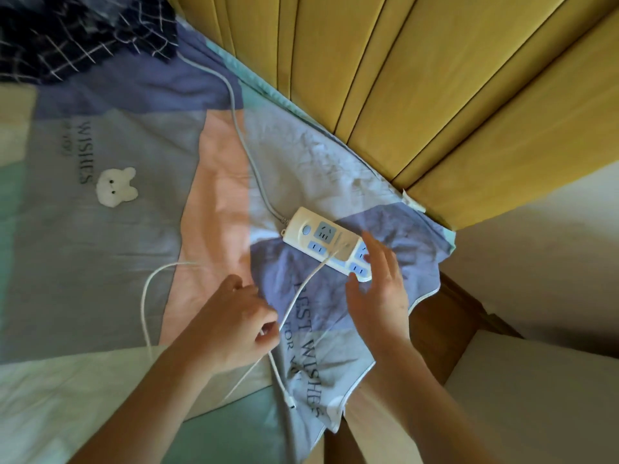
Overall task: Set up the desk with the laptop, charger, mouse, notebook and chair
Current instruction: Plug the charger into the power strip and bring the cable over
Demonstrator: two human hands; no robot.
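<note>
A white power strip point(316, 233) with blue sockets lies on the bed sheet near the bed's corner. A white charger block point(345, 250) sits plugged into it, and its thin white charger cable point(301, 289) runs down toward me. My left hand point(234, 319) is closed around that cable, whose loose end with a small plug point(289, 401) hangs below my fist. Another loop of the cable curves left over the sheet. My right hand point(378, 289) hovers with fingers spread at the strip's near end, covering part of it.
The strip's grey cord point(241, 135) trails up the sheet point(134, 229) toward a dark checked blanket point(67, 38). A yellow padded headboard point(435, 95) stands behind the bed. A wooden bed frame point(449, 316) and a white surface point(542, 396) lie to the right.
</note>
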